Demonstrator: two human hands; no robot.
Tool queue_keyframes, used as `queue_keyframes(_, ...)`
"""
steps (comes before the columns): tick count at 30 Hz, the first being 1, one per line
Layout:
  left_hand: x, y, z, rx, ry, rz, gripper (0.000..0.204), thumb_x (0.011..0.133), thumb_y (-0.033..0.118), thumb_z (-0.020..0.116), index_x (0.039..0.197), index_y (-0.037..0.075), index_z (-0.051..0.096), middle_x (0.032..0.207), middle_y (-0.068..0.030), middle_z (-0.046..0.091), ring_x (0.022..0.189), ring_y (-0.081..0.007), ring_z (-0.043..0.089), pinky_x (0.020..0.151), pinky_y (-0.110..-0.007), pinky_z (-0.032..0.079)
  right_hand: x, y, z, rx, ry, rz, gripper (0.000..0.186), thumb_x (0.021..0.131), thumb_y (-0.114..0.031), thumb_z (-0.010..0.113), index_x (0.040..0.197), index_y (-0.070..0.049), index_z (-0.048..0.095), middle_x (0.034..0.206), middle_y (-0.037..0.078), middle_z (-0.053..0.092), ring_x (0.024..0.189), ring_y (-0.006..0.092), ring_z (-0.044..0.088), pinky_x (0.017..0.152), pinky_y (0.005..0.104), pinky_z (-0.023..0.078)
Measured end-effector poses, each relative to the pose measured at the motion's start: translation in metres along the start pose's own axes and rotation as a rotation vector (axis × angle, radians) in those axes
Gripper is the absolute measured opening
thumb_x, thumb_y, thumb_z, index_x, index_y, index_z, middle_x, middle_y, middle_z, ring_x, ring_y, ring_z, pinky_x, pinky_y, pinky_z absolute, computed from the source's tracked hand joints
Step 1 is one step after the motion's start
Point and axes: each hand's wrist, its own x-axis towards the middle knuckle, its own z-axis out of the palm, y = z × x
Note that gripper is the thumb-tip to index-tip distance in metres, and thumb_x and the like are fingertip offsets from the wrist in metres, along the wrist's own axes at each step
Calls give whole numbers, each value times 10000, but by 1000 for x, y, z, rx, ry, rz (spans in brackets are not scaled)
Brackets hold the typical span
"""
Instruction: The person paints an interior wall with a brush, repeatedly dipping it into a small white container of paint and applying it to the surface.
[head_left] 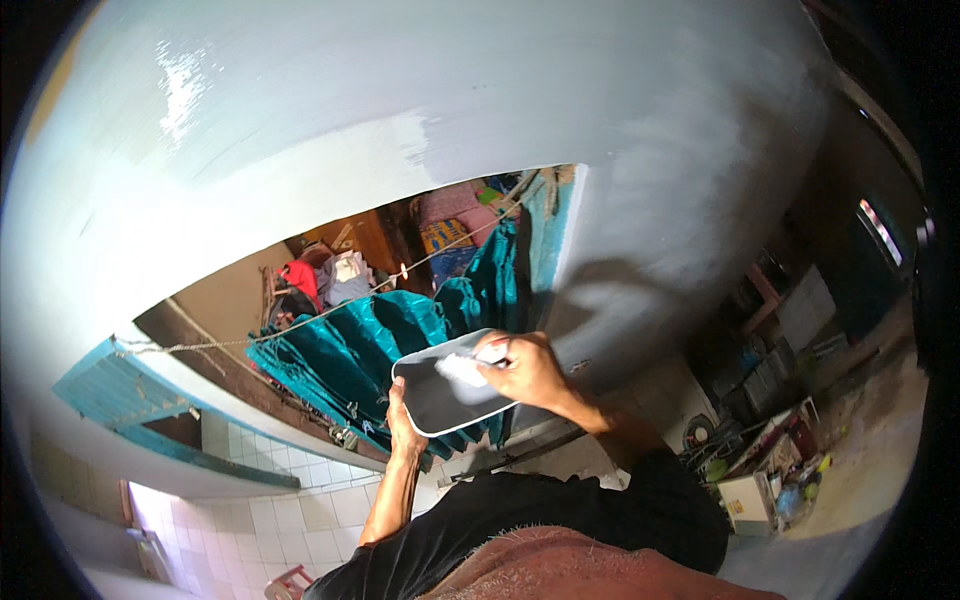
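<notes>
My left hand (404,428) grips the lower left edge of a shallow, rounded rectangular tray or panel (430,398), dark grey inside a white rim. It is held tilted in front of my body. Over its upper right part, my right hand (538,374) is closed around a small white thing with a ragged, brush-like edge (458,368). A bit of red shows by the fingers. A pale smear lies on the dark face under this white thing; whether they touch I cannot tell.
Ahead, a teal curtain (400,318) hangs on a cord across a wall opening, with clothes (345,275) behind. The grey-white wall (300,170) has shiny and paler patches. A teal shutter (105,385) stands left above floor tiles (310,512). Boxes and clutter (750,500) sit at right.
</notes>
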Motion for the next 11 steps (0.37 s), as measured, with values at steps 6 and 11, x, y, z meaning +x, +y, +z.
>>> queue_keyframes(6,6,-2,17,50,-18,62,574,985,491,449,1350,51,508,1282,-123,619,1156,-273,605,1025,-403,455,-16,11,39,90,-94,152,134,750,-70,757,829,4,678,758,117,684,702,209,677,657,346,516)
queue_keyframes(11,14,-6,13,-14,-122,43,605,953,499,538,1363,57,491,1277,-114,614,1138,-278,610,1014,-403,467,-6,20,14,154,-76,159,124,770,-125,756,823,-33,691,763,135,708,714,224,708,641,333,524)
